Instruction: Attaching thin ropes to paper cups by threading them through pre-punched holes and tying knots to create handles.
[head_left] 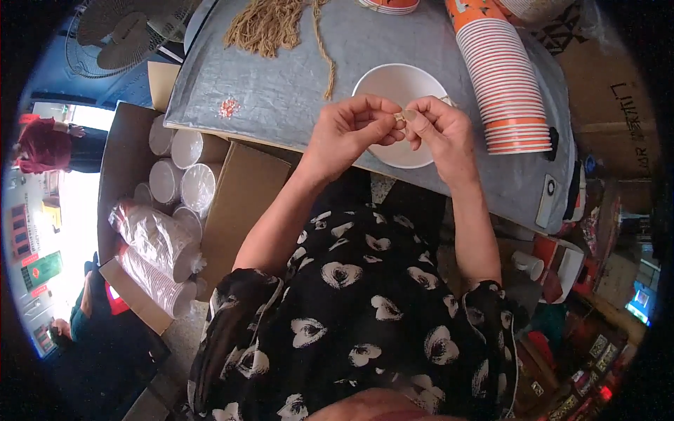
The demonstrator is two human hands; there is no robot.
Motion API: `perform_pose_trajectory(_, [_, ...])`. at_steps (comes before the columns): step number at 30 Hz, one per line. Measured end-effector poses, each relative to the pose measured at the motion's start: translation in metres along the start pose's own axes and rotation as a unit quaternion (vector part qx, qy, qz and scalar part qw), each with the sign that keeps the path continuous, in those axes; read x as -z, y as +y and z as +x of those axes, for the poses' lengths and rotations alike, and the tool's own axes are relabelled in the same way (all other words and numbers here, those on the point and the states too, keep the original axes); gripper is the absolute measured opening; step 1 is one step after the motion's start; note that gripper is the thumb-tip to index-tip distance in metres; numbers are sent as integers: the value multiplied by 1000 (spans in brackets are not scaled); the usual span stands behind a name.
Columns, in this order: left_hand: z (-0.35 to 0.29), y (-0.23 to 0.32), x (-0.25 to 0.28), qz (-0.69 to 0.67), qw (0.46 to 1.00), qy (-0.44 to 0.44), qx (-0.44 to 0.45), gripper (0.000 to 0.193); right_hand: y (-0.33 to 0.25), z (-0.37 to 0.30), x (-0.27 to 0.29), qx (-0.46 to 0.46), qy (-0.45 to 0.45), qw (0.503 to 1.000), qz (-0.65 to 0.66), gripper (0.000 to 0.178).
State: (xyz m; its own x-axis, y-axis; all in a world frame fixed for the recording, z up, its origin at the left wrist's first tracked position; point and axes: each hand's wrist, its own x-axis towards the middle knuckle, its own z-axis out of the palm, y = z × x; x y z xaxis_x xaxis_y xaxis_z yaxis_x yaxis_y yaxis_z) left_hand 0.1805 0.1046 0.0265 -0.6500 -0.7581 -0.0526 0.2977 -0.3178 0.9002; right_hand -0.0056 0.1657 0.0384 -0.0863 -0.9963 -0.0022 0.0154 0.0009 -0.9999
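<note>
My left hand [351,130] and my right hand [439,130] meet over a white paper cup [397,88] that stands open side up on the grey table cover [281,91]. Both hands pinch a small tan piece of cord [404,116] between thumb and fingertips, just above the cup's near rim. A bundle of tan cords [270,24] lies at the far side of the table, with one strand [324,52] trailing toward the cup.
A long stack of orange and white paper cups [502,77] lies to the right of the hands. A cardboard box [130,175] at the left holds sleeves of white cups [158,242] wrapped in plastic. A fan [123,35] stands far left. Clutter fills the right floor.
</note>
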Motion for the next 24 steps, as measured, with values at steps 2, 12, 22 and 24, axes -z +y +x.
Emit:
perform_pose_trajectory(2, [-1, 1, 0, 2, 1000, 4, 2, 22, -2, 1, -1, -2, -5, 1000, -5, 17])
perform_pose_trajectory(12, [2, -1, 2, 15, 1000, -8, -2, 20, -2, 3, 2, 1, -1, 1000, -12, 17])
perform_pose_trajectory(22, [0, 11, 1, 13, 1000, -20, 11, 26, -25, 1, -8, 50, 31, 990, -126, 13])
perform_pose_trajectory(24, [9, 24, -5, 125, 992, -19, 24, 28, -29, 4, -4, 64, 24, 988, -141, 13])
